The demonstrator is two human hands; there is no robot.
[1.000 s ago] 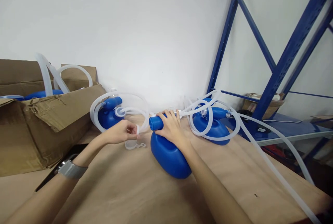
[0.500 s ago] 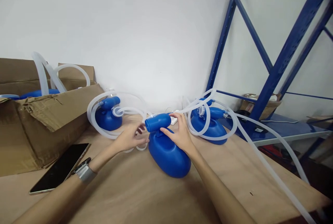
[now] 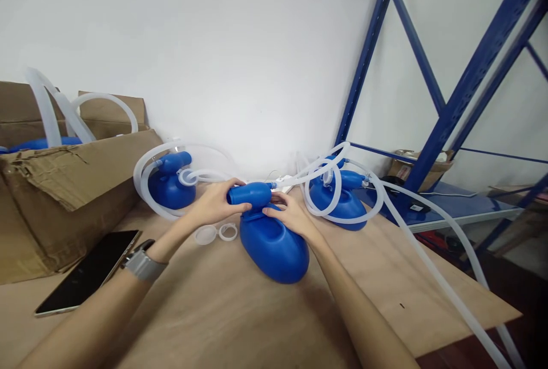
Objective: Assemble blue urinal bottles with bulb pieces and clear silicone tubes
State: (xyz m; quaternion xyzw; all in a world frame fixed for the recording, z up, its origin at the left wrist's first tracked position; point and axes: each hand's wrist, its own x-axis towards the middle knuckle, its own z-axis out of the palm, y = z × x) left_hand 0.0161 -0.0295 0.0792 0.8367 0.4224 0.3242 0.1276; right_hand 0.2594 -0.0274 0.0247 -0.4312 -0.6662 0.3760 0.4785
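No txt, no., brand or sign is showing legibly anywhere in view. A pale label w/ reddish marks [image 3: 403, 172] is sitting on the side of the small cardboard box [image 3: 440, 172] on the blue shelf [image 3: 475, 204], R of the work area, but its print is coming out too small & blurry to read. A small white patch [image 3: 415, 207], poss. another label, is showing just in front of that box, its markings likewise staying illegible.
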